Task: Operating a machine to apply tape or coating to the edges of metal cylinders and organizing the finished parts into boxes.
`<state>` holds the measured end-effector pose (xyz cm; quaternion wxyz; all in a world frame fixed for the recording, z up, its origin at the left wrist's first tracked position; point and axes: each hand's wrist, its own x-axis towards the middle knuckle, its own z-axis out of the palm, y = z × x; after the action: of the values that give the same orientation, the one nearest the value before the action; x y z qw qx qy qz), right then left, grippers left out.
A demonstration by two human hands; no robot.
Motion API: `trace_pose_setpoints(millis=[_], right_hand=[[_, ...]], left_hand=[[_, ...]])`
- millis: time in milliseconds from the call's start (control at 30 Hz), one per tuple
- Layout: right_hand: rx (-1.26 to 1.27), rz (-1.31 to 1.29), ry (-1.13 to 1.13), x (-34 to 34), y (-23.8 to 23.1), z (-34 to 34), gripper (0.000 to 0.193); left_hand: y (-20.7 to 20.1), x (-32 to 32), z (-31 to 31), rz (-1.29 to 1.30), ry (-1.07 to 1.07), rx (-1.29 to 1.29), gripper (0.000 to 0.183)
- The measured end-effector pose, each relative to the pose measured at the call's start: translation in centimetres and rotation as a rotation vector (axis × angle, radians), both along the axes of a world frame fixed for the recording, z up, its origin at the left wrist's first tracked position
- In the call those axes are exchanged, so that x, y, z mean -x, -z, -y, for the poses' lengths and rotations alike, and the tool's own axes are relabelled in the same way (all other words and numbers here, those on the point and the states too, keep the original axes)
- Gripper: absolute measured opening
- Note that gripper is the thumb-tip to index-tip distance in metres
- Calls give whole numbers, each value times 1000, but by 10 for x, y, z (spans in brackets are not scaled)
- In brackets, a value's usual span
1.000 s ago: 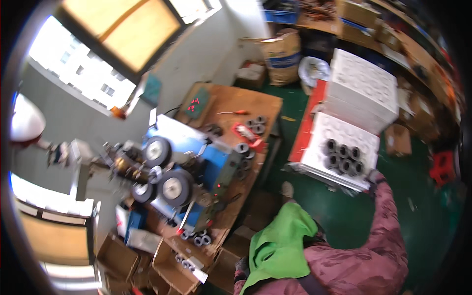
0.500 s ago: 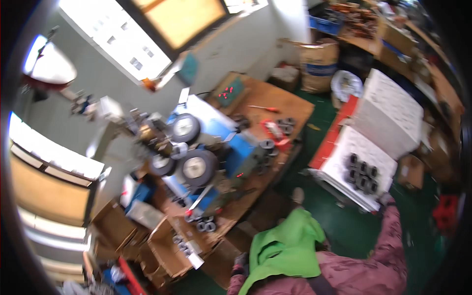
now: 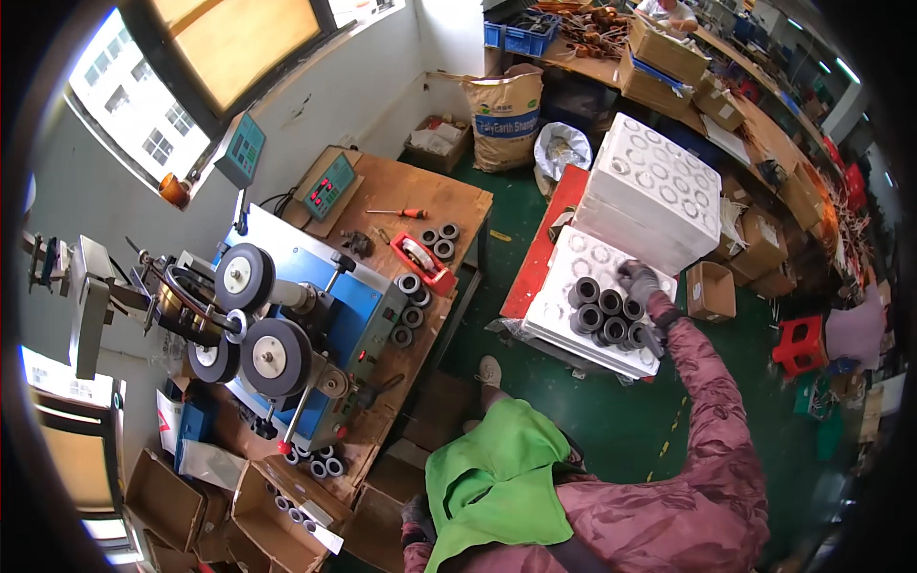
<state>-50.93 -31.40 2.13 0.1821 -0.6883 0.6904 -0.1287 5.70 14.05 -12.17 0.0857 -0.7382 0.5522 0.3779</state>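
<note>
The right hand (image 3: 638, 280), gloved in grey, has moved from the near right corner of the foam tray (image 3: 546, 313), where it was half a second ago, to over the far edge of the clustered dark rings (image 3: 610, 303). Its fingers are bent downward; whether they pinch a ring, I cannot tell. The rings stand grouped on the tray's right part, as before, with bare round recesses beside them. The tray lies on a red board (image 3: 546, 256), with a foam block (image 3: 659, 181) just behind it. The left hand (image 3: 417, 520) stays low beside the green apron (image 3: 497, 477); its fingers are too hidden to tell how they stand. The view has swung, so the counter (image 3: 449, 191) and wheeled machine (image 3: 315, 325) sit farther left, and a co-worker (image 3: 668, 13) now shows at the top.
</note>
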Motion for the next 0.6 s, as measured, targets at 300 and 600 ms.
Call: trace_pose_setpoints(millis=[300, 600], right_hand=[[-584, -423, -51, -110, -8, 41, 64], [-677, -440, -69, -108, 6, 52, 47]], left_hand=[[28, -6, -31, -54, -158, 220, 17], [92, -15, -72, -269, -601, 127, 19]])
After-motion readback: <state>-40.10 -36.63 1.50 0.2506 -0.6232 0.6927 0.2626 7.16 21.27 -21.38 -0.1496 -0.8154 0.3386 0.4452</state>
